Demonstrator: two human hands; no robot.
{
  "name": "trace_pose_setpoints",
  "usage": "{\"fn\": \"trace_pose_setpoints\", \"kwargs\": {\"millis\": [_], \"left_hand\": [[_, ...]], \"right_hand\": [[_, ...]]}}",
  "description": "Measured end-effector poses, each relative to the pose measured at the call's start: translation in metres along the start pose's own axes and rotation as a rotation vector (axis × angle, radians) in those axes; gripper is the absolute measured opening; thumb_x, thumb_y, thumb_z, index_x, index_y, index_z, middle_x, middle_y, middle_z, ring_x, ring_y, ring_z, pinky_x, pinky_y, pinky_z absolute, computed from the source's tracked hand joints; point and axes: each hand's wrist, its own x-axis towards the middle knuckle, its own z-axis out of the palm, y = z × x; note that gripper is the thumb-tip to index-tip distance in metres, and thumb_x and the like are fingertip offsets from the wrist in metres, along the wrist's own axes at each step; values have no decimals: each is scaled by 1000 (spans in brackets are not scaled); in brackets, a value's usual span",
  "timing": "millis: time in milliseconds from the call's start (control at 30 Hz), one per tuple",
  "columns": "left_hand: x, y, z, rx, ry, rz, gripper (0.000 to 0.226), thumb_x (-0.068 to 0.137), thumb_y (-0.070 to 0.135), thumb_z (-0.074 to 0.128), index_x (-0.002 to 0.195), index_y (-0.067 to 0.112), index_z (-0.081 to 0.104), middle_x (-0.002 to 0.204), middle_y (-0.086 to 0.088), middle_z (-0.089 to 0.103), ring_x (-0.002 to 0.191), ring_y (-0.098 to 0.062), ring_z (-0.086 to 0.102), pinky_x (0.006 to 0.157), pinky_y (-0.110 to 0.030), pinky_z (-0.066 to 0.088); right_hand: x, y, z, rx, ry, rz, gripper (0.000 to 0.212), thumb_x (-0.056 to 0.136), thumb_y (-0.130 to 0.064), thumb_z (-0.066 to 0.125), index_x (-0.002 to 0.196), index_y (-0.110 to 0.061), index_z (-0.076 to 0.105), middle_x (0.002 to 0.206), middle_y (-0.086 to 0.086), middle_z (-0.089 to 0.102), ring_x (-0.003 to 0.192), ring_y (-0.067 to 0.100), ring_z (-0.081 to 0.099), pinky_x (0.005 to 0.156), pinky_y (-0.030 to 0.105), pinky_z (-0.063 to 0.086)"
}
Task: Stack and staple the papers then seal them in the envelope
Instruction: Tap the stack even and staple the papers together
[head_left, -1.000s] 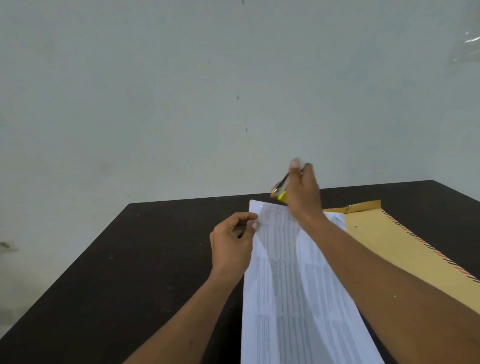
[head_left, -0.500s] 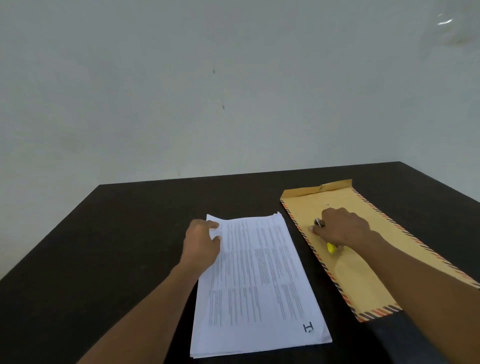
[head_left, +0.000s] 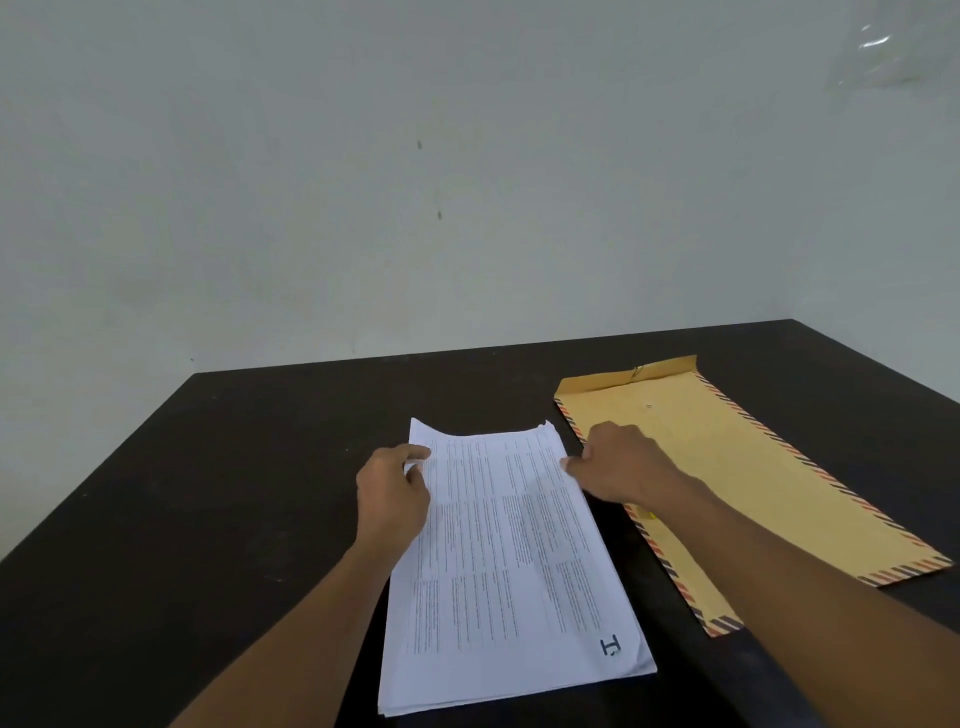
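Note:
A stack of white printed papers (head_left: 511, 561) lies flat on the dark table (head_left: 208, 493), its far corners slightly uneven. My left hand (head_left: 392, 496) holds the stack's left edge near the far end, thumb on top. My right hand (head_left: 618, 467) pinches the stack's right edge with its fingertips. A long tan envelope (head_left: 769, 478) with striped borders lies to the right of the papers, flap end away from me. On the envelope a small yellow sliver of the stapler (head_left: 647, 515) shows just beside my right wrist; the rest of it is hidden.
A plain pale wall rises right behind the table's far edge (head_left: 467, 353). The table's right edge runs diagonally past the envelope. Bare dark tabletop lies to the left of the papers.
The papers went from lifted to flat on the table. My right hand set the stapler on the envelope, then moved left to the stack's right edge. The left hand stayed on the left edge.

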Motion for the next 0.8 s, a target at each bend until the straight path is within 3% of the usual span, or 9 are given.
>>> {"fn": "trace_pose_setpoints", "kwargs": {"millis": [67, 100, 267, 433, 500, 600, 733, 800], "left_hand": [[-2, -1, -2, -93, 42, 1, 26, 97, 1, 58, 113, 17, 71, 120, 0, 66, 100, -17, 67, 94, -29, 55], [-2, -1, -4, -135, 64, -7, 25, 97, 2, 58, 111, 18, 71, 118, 1, 67, 96, -17, 67, 90, -32, 58], [3, -1, -14, -267, 128, -51, 24, 99, 7, 56, 111, 23, 70, 104, -1, 66, 63, -7, 53, 54, -14, 43], [6, -1, -17, -320, 128, -78, 24, 99, 8, 56, 110, 25, 68, 107, -1, 67, 60, -8, 52, 55, -18, 44], [6, -1, -19, -236, 94, -44, 26, 99, 8, 58, 119, 21, 67, 117, -2, 65, 76, -10, 60, 67, -18, 50], [7, -4, -17, -15, -36, -26, 37, 96, 12, 64, 132, 15, 61, 139, -4, 51, 122, -20, 55, 101, -29, 46], [6, -5, -10, 236, -137, -44, 41, 95, 25, 64, 136, 21, 59, 156, -6, 33, 141, -27, 34, 113, -41, 37], [6, -5, -6, 368, -125, -13, 42, 96, 33, 61, 137, 28, 57, 163, -6, 21, 147, -30, 24, 116, -45, 31]], "right_hand": [[-3, -8, 7, 9, -55, -33, 28, 89, -46, 60, 88, -19, 52, 80, -3, 62, 72, 14, 63, 59, 28, 49], [-5, -10, 9, 26, -63, -45, 27, 89, -43, 61, 95, -19, 49, 86, -3, 61, 76, 13, 62, 60, 27, 48], [-11, -18, 14, 243, -70, -35, 24, 91, -24, 62, 105, -17, 44, 95, -1, 58, 87, 15, 61, 74, 32, 56], [-14, -22, 17, 443, -20, -37, 25, 92, -11, 64, 107, -20, 45, 95, -2, 55, 78, 13, 56, 60, 20, 46], [-14, -23, 20, 448, 13, -64, 27, 91, -9, 64, 107, -21, 48, 100, -2, 56, 79, 13, 55, 58, 16, 44], [-13, -26, 26, 385, 31, -113, 22, 89, -11, 68, 102, -21, 55, 100, -4, 57, 81, 11, 56, 61, 13, 45], [-13, -23, 17, 252, 213, -121, 8, 88, -24, 68, 88, -24, 59, 93, -5, 61, 81, 10, 59, 72, 27, 54], [-11, -12, 2, 115, 290, -60, 14, 89, -32, 65, 97, -22, 59, 99, -2, 59, 89, 16, 58, 75, 34, 54]]}}
